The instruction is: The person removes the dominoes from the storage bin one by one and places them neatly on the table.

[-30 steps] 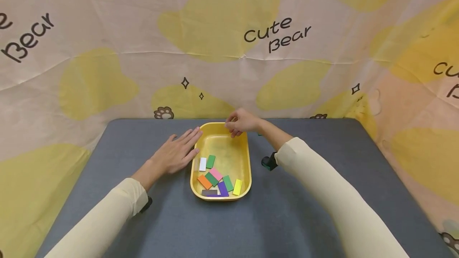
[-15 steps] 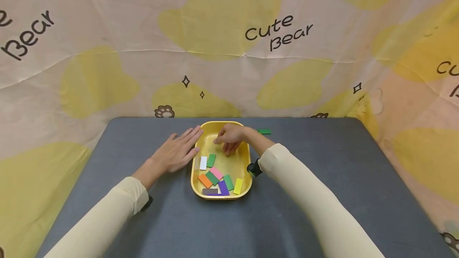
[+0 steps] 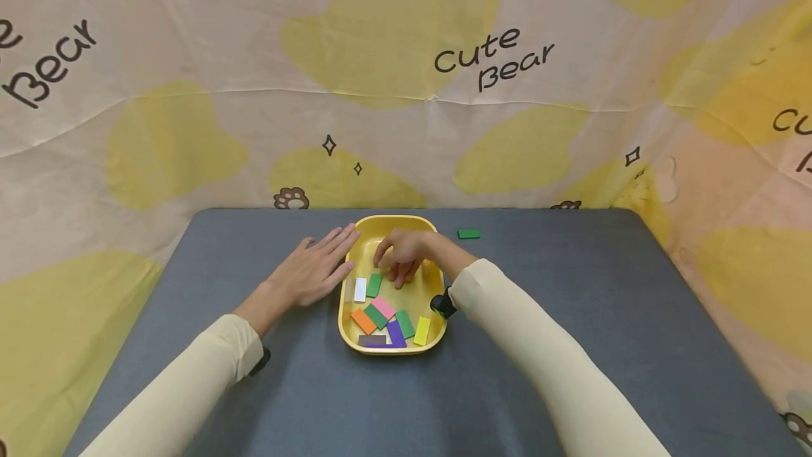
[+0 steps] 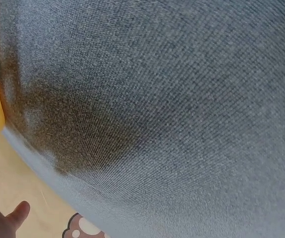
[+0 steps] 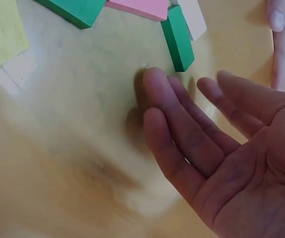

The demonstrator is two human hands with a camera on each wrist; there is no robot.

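We are looking forward and down in the head view, closer in both wrist views, all sharing the yellow tray (image 3: 415, 302).

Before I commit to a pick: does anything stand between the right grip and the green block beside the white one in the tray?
Nothing visible: between the right grip and that green block, the right wrist view shows only bare tray floor.

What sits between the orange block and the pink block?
A green block lies between the orange block and pink block, in the head view.
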